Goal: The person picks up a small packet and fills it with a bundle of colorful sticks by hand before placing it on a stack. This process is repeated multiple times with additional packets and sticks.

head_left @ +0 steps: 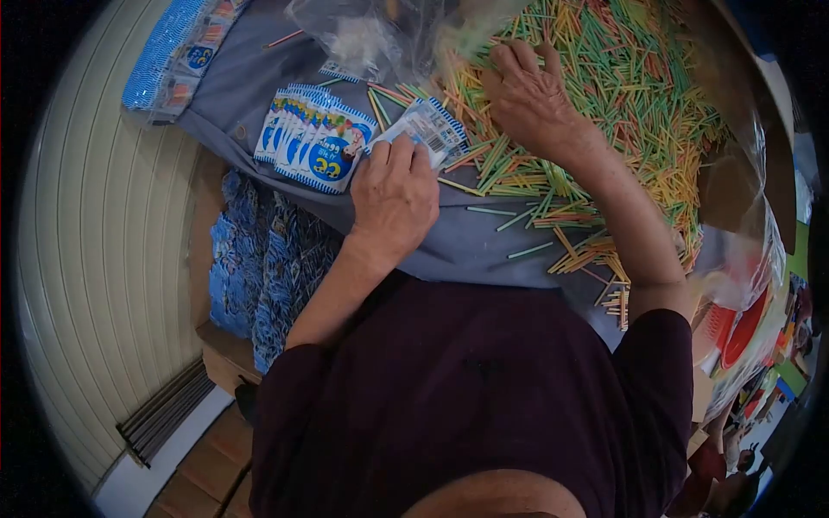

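My left hand point(395, 194) has its fingers bent over a small white and blue printed packet point(432, 131), gripping its near end against the grey cloth. Just left of it lies a fanned stack of similar packets point(319, 142), blue-edged with a cartoon print. Over a big heap of thin coloured sticks point(622, 95), green, yellow, orange and pink, is my right hand point(535, 108). Its fingers curl down into the near left part of the heap; the fingertips are hidden, so what they hold cannot be made out.
Clear plastic bags point(371, 39) lie at the far side. Strips of joined blue packets point(177, 69) rest at the far left. Below the table edge stands a cardboard box point(205, 250) of blue wrappers point(268, 259). A red basket point(743, 332) is at the right.
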`<move>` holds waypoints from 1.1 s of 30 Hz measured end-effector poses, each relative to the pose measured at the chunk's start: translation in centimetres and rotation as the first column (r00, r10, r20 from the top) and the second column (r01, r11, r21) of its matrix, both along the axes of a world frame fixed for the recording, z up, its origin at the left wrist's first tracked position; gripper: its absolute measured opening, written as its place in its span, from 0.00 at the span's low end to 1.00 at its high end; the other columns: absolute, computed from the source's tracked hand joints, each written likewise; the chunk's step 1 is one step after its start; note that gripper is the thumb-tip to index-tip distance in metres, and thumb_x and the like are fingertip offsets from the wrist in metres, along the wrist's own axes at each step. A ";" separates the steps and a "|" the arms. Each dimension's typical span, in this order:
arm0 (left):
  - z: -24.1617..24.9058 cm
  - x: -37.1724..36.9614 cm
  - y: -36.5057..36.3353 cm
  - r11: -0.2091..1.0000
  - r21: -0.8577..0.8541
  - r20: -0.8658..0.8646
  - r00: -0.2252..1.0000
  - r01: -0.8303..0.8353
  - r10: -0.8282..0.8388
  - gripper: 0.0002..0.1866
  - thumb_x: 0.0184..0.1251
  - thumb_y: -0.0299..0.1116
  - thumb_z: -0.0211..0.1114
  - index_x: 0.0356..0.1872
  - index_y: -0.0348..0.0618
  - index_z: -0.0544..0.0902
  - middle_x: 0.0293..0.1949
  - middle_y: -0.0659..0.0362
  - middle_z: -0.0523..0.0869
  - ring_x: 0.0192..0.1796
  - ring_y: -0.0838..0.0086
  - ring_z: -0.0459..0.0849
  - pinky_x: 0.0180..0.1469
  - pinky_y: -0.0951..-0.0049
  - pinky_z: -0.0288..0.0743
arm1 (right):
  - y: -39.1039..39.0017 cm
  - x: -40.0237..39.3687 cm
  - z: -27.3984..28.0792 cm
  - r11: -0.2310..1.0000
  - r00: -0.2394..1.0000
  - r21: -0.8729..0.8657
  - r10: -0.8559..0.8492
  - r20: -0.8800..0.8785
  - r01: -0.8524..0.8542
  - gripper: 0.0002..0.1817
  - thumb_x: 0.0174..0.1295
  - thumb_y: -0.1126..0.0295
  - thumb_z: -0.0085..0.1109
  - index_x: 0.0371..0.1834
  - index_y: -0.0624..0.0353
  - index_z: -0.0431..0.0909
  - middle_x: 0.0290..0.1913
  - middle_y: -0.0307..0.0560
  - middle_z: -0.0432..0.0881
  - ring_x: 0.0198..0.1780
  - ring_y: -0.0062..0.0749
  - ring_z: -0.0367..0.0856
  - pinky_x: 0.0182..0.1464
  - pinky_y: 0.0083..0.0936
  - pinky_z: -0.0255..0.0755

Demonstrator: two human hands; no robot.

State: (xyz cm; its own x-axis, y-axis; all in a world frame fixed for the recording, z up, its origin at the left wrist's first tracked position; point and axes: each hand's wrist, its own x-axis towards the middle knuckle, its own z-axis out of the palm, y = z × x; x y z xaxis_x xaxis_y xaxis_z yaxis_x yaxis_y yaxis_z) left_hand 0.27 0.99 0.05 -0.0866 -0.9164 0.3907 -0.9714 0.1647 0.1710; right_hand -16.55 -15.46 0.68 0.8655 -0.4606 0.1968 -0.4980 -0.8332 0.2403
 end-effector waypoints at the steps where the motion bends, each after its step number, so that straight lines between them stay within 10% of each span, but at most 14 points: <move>1: -0.1 -0.2 0.0 1.000 0.001 0.002 1.000 -0.002 0.002 0.15 0.50 0.29 0.67 0.39 0.32 0.83 0.41 0.53 0.80 0.42 0.60 0.79 0.40 0.64 0.77 | 0.0 -0.1 -0.2 1.000 0.997 -0.004 0.020 0.079 -0.020 0.13 0.55 0.71 0.56 0.44 0.60 0.78 0.57 0.51 0.70 0.65 0.43 0.64 0.63 0.53 0.56; 11: -0.4 -0.1 -0.3 0.990 -0.139 -0.122 0.992 -0.013 -0.004 0.05 0.50 0.24 0.67 0.28 0.39 0.79 0.28 0.57 0.77 0.32 0.61 0.79 0.31 0.64 0.74 | -2.4 -2.7 3.3 0.928 0.911 0.354 -0.243 0.333 0.118 0.10 0.64 0.71 0.50 0.48 0.59 0.73 0.46 0.57 0.80 0.48 0.57 0.79 0.49 0.49 0.72; 20: -0.4 -0.2 -0.4 0.980 -0.192 -0.254 0.967 -0.045 -0.005 0.08 0.48 0.24 0.68 0.22 0.43 0.76 0.27 0.58 0.75 0.32 0.60 0.78 0.30 0.61 0.71 | -1.7 0.4 0.6 0.934 0.952 0.210 -0.303 0.034 0.290 0.12 0.65 0.67 0.53 0.49 0.60 0.73 0.42 0.58 0.81 0.43 0.55 0.82 0.48 0.45 0.77; 27: -0.6 0.5 -0.8 0.988 -0.148 -0.254 0.967 -0.051 0.012 0.05 0.51 0.24 0.68 0.31 0.42 0.82 0.30 0.58 0.78 0.36 0.59 0.78 0.34 0.61 0.73 | -2.3 0.0 0.1 0.965 0.939 0.025 -0.259 0.229 0.260 0.12 0.63 0.72 0.49 0.49 0.61 0.73 0.41 0.57 0.81 0.44 0.53 0.82 0.45 0.44 0.76; 30: -0.2 0.8 -1.0 0.955 -0.297 -0.195 0.978 0.008 -0.069 0.05 0.52 0.24 0.67 0.31 0.42 0.83 0.30 0.58 0.79 0.35 0.60 0.78 0.34 0.63 0.74 | -2.9 -2.1 1.6 0.888 0.889 0.330 -0.402 0.218 0.321 0.09 0.65 0.72 0.50 0.46 0.61 0.71 0.32 0.53 0.79 0.38 0.44 0.82 0.40 0.39 0.74; 33: -0.6 0.6 -0.7 0.968 -0.251 -0.128 0.991 0.013 -0.046 0.05 0.52 0.23 0.67 0.31 0.42 0.83 0.30 0.59 0.78 0.34 0.62 0.79 0.33 0.65 0.75 | -3.8 -4.6 1.9 0.692 0.589 0.689 -0.470 0.657 -0.215 0.06 0.69 0.69 0.53 0.36 0.58 0.68 0.24 0.38 0.68 0.25 0.23 0.66 0.29 0.28 0.62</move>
